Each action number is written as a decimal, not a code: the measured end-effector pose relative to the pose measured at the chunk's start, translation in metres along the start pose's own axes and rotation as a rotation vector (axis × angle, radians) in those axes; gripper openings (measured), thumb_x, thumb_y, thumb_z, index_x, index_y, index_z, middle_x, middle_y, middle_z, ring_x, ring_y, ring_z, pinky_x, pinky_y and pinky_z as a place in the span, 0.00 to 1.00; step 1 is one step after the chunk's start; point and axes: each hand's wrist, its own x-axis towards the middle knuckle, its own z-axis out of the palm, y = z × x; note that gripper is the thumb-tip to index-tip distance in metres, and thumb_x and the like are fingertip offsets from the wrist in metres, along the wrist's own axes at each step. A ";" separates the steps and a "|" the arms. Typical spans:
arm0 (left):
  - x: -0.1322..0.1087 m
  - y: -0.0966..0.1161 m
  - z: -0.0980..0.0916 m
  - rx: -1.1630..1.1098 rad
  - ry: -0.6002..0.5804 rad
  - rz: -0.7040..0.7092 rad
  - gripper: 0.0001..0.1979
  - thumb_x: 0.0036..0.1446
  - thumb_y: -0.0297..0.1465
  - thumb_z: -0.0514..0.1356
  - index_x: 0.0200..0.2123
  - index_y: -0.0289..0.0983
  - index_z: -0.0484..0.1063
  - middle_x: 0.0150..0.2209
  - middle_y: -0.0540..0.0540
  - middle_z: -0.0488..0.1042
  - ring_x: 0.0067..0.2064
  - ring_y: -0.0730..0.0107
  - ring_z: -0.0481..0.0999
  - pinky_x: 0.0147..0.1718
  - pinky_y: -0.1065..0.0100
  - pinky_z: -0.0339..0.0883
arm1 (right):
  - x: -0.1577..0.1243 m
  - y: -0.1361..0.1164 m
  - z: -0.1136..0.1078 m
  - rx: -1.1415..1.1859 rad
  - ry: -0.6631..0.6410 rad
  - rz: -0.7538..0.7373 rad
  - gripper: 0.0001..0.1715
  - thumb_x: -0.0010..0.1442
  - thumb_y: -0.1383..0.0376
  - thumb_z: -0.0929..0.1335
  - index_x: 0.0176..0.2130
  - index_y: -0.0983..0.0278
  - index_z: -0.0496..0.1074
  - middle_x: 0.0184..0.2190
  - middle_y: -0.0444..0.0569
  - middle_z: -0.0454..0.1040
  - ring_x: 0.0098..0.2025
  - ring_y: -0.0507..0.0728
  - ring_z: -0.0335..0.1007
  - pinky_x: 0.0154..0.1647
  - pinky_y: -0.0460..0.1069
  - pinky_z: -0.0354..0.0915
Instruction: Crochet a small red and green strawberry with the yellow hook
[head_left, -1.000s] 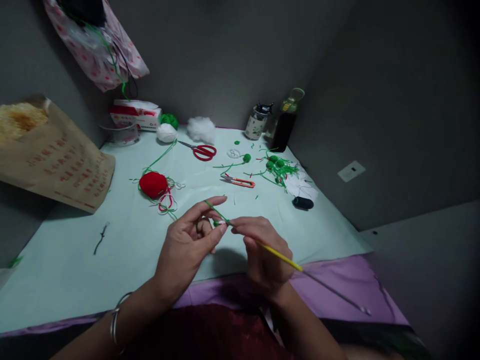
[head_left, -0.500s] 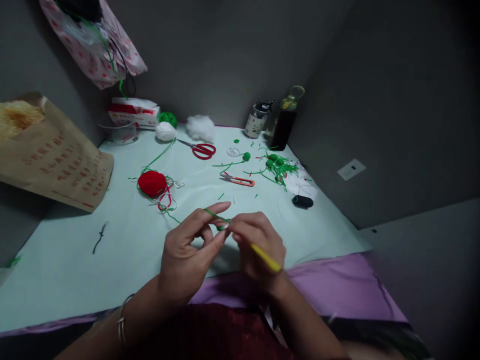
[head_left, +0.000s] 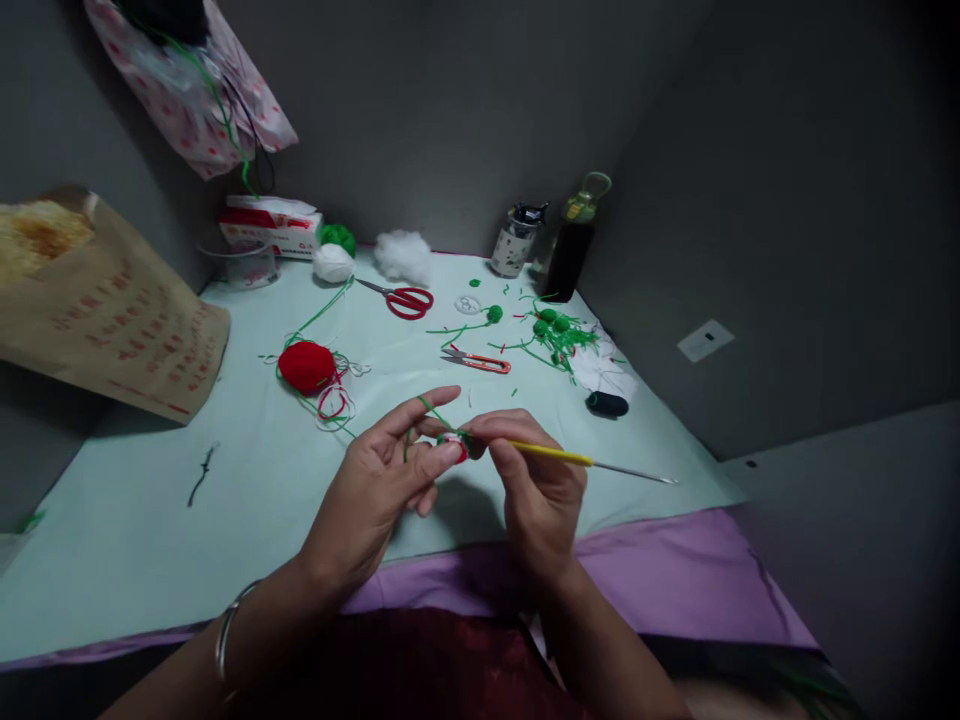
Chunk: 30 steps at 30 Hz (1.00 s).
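Between thumb and fingers, my left hand (head_left: 386, 475) pinches a small crochet piece (head_left: 454, 444) in red, white and green. Green yarn (head_left: 437, 409) loops over its raised index finger. My right hand (head_left: 541, 490) is closed on a yellow-handled crochet hook (head_left: 555, 453). The hook's metal shaft points right, past the hand; its other end meets the crochet piece, where fingers hide the tip. A ball of red yarn (head_left: 306, 369) lies beyond my left hand, with white and green strands around it. Orange thread snips (head_left: 480, 361) lie beyond both hands.
Red-handled scissors (head_left: 409, 302), white stuffing (head_left: 403, 257) and a white yarn ball (head_left: 333, 263) are at the back. Green crocheted balls with loose ends (head_left: 551, 322) lie right, near a dark bottle (head_left: 571, 250). A brown paper bag (head_left: 150, 335) stands left.
The crochet piece has turned, showing its red and white part. My right hand has swung the hook so its shaft points right. My left index finger has risen slightly.
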 end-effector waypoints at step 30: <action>0.001 -0.005 -0.011 0.203 0.052 0.091 0.16 0.57 0.31 0.71 0.50 0.47 0.82 0.34 0.52 0.76 0.36 0.78 0.75 0.40 0.78 0.69 | -0.005 -0.007 -0.007 -0.036 -0.033 -0.012 0.14 0.71 0.72 0.63 0.47 0.61 0.75 0.39 0.48 0.80 0.38 0.53 0.77 0.40 0.51 0.74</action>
